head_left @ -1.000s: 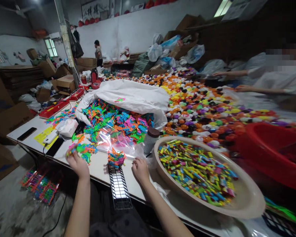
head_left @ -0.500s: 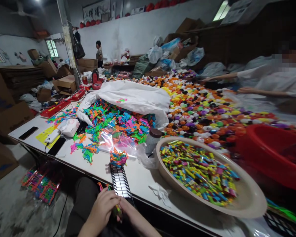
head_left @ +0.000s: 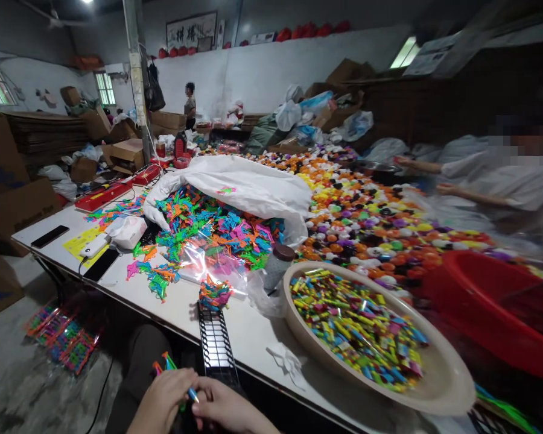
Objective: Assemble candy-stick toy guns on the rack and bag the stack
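Note:
My left hand [head_left: 161, 398] is closed around several small bright plastic toys [head_left: 168, 361], whose orange and green ends stick out above the fingers. Close against it, my right hand [head_left: 221, 402] pinches near a small blue-and-yellow tube [head_left: 192, 395] that shows between the two hands. Both hands are low, over my lap at the table edge. Just beyond them, a black wire rack [head_left: 215, 340] lies at the edge with a small heap of plastic toys [head_left: 215, 294] at its far end. A beige basin [head_left: 450, 386] of similar yellow and blue tubes stands to the right.
A large pile of plastic toys [head_left: 208, 223] spills from a white sack [head_left: 253, 181]. A lidded jar [head_left: 278, 265], crumpled tissue [head_left: 287, 364], phone [head_left: 49, 236] and red tub [head_left: 493, 313] are around. Another person [head_left: 493, 181] works at right beyond many coloured balls [head_left: 353, 229].
My hands have moved a little left and down in view. The blue end of a tube now shows between them. The person at right has shifted their arms.

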Motion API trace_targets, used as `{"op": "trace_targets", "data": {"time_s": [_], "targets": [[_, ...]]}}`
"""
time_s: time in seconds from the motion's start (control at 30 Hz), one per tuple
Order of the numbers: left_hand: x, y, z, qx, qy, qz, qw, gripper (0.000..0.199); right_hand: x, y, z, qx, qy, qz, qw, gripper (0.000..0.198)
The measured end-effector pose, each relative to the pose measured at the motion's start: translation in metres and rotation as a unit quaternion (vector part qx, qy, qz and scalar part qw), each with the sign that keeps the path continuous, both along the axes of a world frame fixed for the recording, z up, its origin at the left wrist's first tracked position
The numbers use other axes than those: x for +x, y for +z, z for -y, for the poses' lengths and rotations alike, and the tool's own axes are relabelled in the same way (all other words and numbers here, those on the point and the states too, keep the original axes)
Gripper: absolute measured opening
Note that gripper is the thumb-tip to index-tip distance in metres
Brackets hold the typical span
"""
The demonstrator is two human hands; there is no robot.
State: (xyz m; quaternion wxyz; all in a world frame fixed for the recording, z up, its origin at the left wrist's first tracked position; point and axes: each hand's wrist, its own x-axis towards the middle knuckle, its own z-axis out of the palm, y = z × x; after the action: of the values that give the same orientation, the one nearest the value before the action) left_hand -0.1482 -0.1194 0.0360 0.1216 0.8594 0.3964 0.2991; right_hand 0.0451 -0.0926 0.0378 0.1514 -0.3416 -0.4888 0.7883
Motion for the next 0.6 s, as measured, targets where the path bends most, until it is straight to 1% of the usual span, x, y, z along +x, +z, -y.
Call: {"op": "trace_targets", "data": {"time_s": [0.03, 0.07, 0.13, 0.2, 0.23, 0.27, 0.33, 0.43, 0.5, 0.6], "targets": [[-0.006, 0.003, 0.001, 0.001, 0.031, 0.001, 1.0, 0.045, 0.0, -0.001, -0.001, 0.016, -0.02, 0.003, 1.0, 0.049], [-0.011, 0.007, 0.002, 0.018, 0.069, 0.007, 0.997, 0.042, 0.0, -0.002, -0.002, 0.032, -0.046, 0.007, 0.998, 0.049], [-0.022, 0.016, 0.002, 0.091, 0.144, 0.022, 0.985, 0.034, 0.003, -0.003, -0.006, 0.062, -0.094, 0.013, 0.994, 0.052], [-0.03, 0.026, -0.002, 0.158, 0.186, 0.029, 0.969, 0.026, 0.007, -0.002, -0.011, 0.084, -0.127, 0.014, 0.988, 0.052], [-0.032, 0.03, -0.004, 0.17, 0.192, 0.032, 0.966, 0.025, 0.009, -0.001, -0.014, 0.091, -0.144, 0.011, 0.985, 0.051], [-0.034, 0.034, -0.006, 0.167, 0.194, 0.038, 0.966, 0.024, 0.012, 0.0, -0.016, 0.097, -0.162, 0.008, 0.982, 0.049], [-0.035, 0.039, -0.01, 0.132, 0.185, 0.06, 0.972, 0.025, 0.017, 0.001, -0.021, 0.11, -0.207, 0.013, 0.972, 0.046], [-0.032, 0.041, -0.011, 0.043, 0.177, 0.112, 0.977, 0.028, 0.024, 0.001, -0.026, 0.12, -0.264, 0.039, 0.956, 0.044], [-0.029, 0.039, -0.011, -0.012, 0.184, 0.153, 0.971, 0.028, 0.028, -0.001, -0.028, 0.12, -0.281, 0.039, 0.951, 0.042], [-0.027, 0.035, -0.013, -0.053, 0.218, 0.216, 0.95, 0.019, 0.034, -0.004, -0.029, 0.131, -0.294, 0.027, 0.946, 0.039]]}}
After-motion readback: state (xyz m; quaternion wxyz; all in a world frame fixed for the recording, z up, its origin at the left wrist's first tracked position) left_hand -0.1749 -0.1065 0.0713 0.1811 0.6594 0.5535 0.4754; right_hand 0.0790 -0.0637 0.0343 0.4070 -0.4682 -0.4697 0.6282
